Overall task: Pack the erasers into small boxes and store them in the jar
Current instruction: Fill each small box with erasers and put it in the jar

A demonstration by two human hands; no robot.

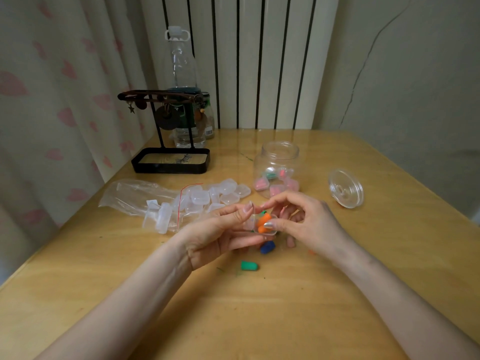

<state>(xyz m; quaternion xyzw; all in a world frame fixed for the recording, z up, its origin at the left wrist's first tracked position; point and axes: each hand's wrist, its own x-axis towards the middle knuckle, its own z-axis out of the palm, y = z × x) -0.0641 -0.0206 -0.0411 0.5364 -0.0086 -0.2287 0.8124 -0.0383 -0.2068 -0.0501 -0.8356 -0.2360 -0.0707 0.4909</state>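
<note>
Left hand point(223, 229) — fingers curled under the small box point(268, 232), cradling it; right hand point(306, 224) pinches its rim, orange eraser point(262, 221) inside. Beyond the hands: jar point(279, 157), several filled boxes in. Beneath the hands: blue eraser point(267, 247), green eraser point(249, 265) — unpacked. Judged partway.

Around the jar point(276, 162) on the bench point(259, 307)
The lid point(345, 189) lies right of it, small boxes point(207, 198) left, loose erasers point(249, 265) in front, filled boxes point(261, 184) inside.

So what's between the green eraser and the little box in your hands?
A blue eraser lies on the table between them, in the head view.
</note>
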